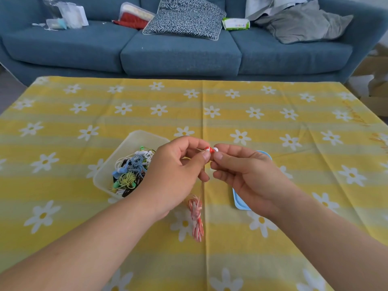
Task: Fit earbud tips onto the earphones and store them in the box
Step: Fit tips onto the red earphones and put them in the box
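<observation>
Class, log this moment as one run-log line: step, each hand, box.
step: fitting | left hand: pinches red earbud | right hand: pinches white tip | box: open, holds tangled earphones

left hand pinches red earbud | right hand pinches white tip | box beside left hand

Bright, soft, even daylight. Faint shadows on the tablecloth. Wide-angle bend curves the sofa and bows the edges. Detail slightly soft throughout.
</observation>
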